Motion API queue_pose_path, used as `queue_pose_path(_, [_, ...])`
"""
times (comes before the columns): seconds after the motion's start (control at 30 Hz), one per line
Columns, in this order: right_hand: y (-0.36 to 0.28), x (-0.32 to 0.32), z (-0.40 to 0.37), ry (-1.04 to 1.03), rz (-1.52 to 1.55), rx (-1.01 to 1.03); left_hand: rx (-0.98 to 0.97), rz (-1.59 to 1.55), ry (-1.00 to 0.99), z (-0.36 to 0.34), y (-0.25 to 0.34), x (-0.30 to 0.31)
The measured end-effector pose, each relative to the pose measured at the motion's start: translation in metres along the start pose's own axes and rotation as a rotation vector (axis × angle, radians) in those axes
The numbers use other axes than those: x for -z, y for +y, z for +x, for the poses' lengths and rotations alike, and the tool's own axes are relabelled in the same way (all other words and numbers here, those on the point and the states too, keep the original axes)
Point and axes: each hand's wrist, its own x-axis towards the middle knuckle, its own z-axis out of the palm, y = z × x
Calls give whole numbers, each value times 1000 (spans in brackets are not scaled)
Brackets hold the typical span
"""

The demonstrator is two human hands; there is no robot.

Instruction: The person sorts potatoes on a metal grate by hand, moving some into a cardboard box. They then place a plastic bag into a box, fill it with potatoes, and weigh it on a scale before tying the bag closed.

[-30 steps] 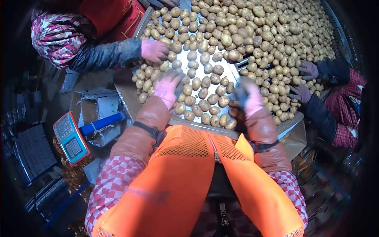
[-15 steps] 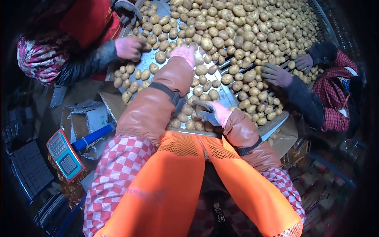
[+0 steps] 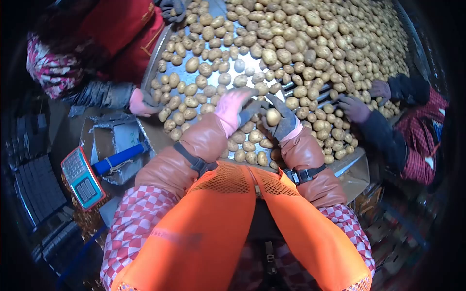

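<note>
Both my hands wear pink gloves with grey palms over the metal sorting table [image 3: 253,63]. My right hand [image 3: 287,121] has its fingers curled round a potato [image 3: 273,117], which shows against the grey palm. Close beside it on the left, my left hand [image 3: 233,109] points its fingers toward the right hand, thumb apart from them, and I see nothing in its grasp. Loose potatoes [image 3: 251,157] lie below and around both hands.
A big heap of potatoes [image 3: 335,39] covers the far right. Co-workers' gloved hands are at the left edge [image 3: 143,103] and on the right [image 3: 355,107]. A scale display [image 3: 83,178] and cardboard box [image 3: 116,136] stand lower left.
My left hand has drawn back toward me, near my right hand. My right hand has moved up and turned, now showing a potato. The left co-worker's hand has moved down the table edge.
</note>
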Motion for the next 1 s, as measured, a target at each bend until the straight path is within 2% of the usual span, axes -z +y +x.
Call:
queue_pose_path(0.03, [11,6,3,-49,-201,32,-182,268,65,-17,-15,-1])
queue_pose_path(0.07, [10,10,3,-96,-66,-113,-230,381,-66,-40,-28,8])
queue_pose_path(0.1, [18,18,3,-115,349,-220,-255,421,-125,-56,-37,18])
queue_pose_path(0.13, [26,27,4,-94,757,-341,-139,517,-170,-68,-46,26])
queue_pose_path(0.17, [19,33,2,-85,811,-312,-22,609,-217,-79,-52,33])
queue_pose_path(0.23, [-3,49,-4,159,903,-558,192,485,101,-99,-60,51])
queue_pose_path(0.27, [3,56,-3,131,659,-476,304,480,199,-110,-74,49])
queue_pose_path(0.3, [5,66,-15,154,500,-439,289,574,291,-121,-93,43])
queue_pose_path(0.37, [-5,86,-20,148,23,-194,347,737,367,-110,-63,44])
queue_pose_path(0.43, [-6,102,-34,361,93,-432,152,615,316,-85,-37,36])
queue_pose_path(0.47, [-1,115,-38,432,-142,-415,-84,546,374,-72,-28,27])
queue_pose_path(0.5, [5,128,-43,509,-381,-419,-207,456,293,-55,-26,30])
queue_pose_path(0.57, [44,176,-60,509,-756,-383,113,578,215,-11,-35,38])
queue_pose_path(0.6, [33,168,-62,518,-754,-387,264,545,208,12,-39,51])
queue_pose_path(0.63, [4,148,-60,460,-790,-565,362,550,224,29,-49,59])
queue_pose_path(0.67, [-11,124,-59,378,-870,-649,542,522,78,45,-56,64])
queue_pose_path(0.7, [-26,100,-58,286,-951,-726,530,522,77,54,-63,62])
queue_pose_path(0.73, [10,81,-66,249,-1245,-549,520,573,17,61,-73,57])
queue_pose_path(0.8, [-1,51,-66,217,-917,-508,532,587,-125,75,-89,55])
queue_pose_path(0.83, [13,29,-69,175,-1011,-465,503,483,-46,78,-119,52])
queue_pose_path(0.87, [-27,16,-66,36,-922,-483,519,456,-27,78,-114,56])
queue_pose_path(0.9, [-22,10,-67,-136,-773,-425,536,427,-13,73,-99,59])
queue_pose_path(0.93, [-27,5,-75,-172,-680,-333,577,286,67,66,-73,62])
queue_pose_path(0.97, [-15,0,-83,-34,-431,-175,615,145,141,59,-52,62])
queue_pose_path(1.0, [-21,2,-79,73,114,-536,567,129,214,54,-65,50])
